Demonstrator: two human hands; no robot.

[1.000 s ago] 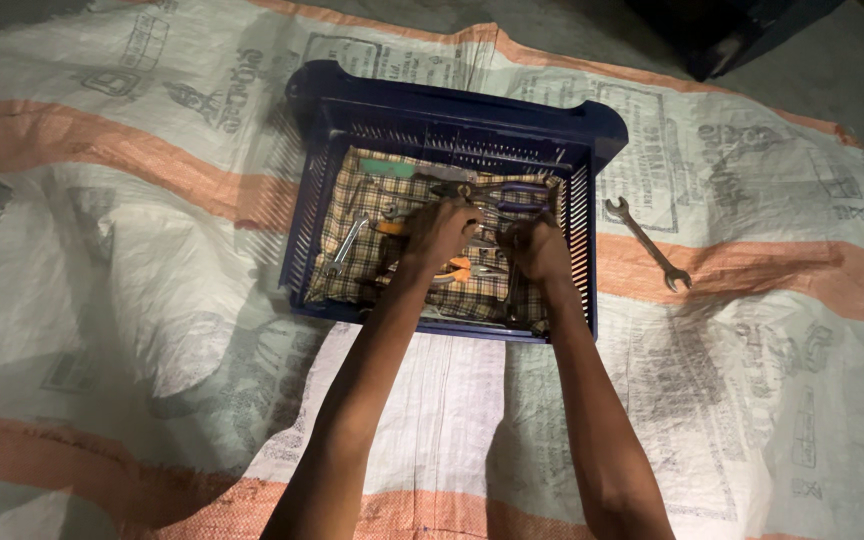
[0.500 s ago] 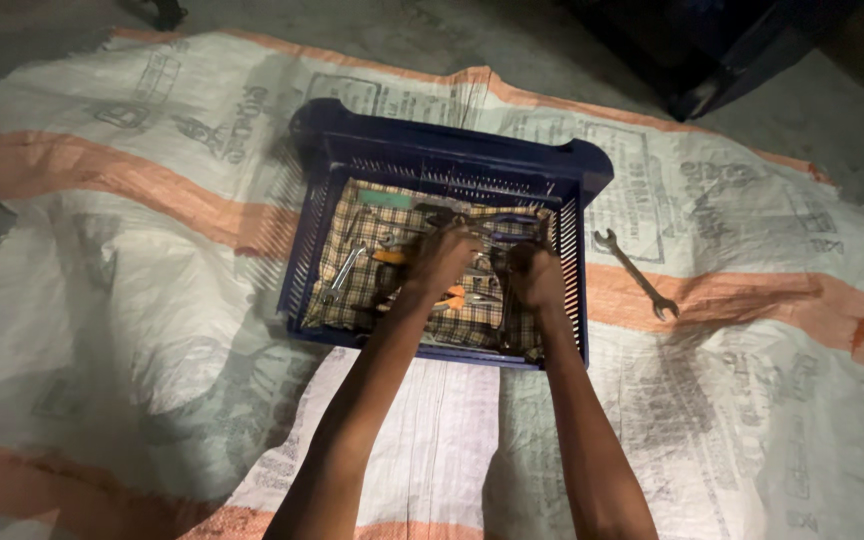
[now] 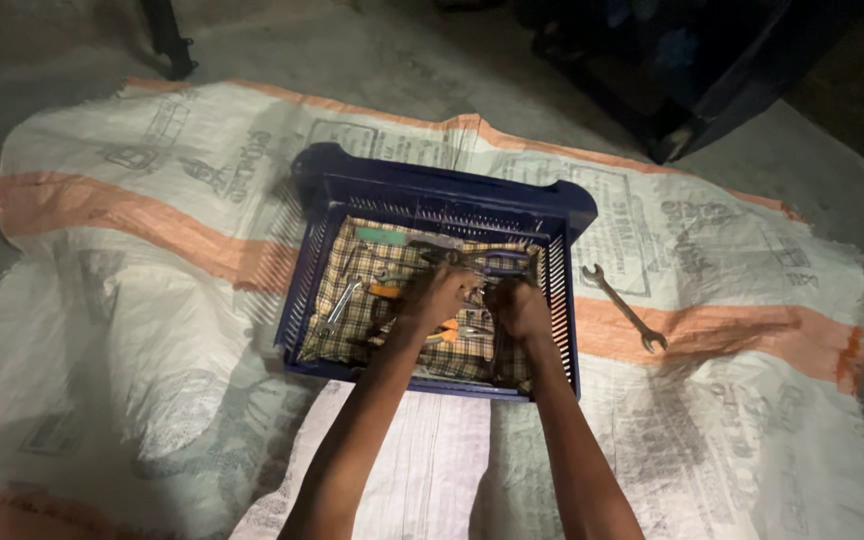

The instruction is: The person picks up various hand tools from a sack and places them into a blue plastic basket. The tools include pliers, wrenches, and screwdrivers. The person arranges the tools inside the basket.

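Metal hand tools [image 3: 452,262], pliers and spanners, lie heaped on checked cloth inside the dark blue slatted plastic crate [image 3: 432,195], as a second ago. Both hands stay buried there: left hand [image 3: 434,297] and right hand [image 3: 520,308] curl over tools, grasp unclear. A double-ended steel spanner [image 3: 624,307] rests unmoved on the white-and-orange woven sack [image 3: 132,260].

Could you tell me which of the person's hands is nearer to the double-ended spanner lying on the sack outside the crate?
The right hand. It is inside the blue crate near its right wall, closer to the spanner; the left hand is further left.
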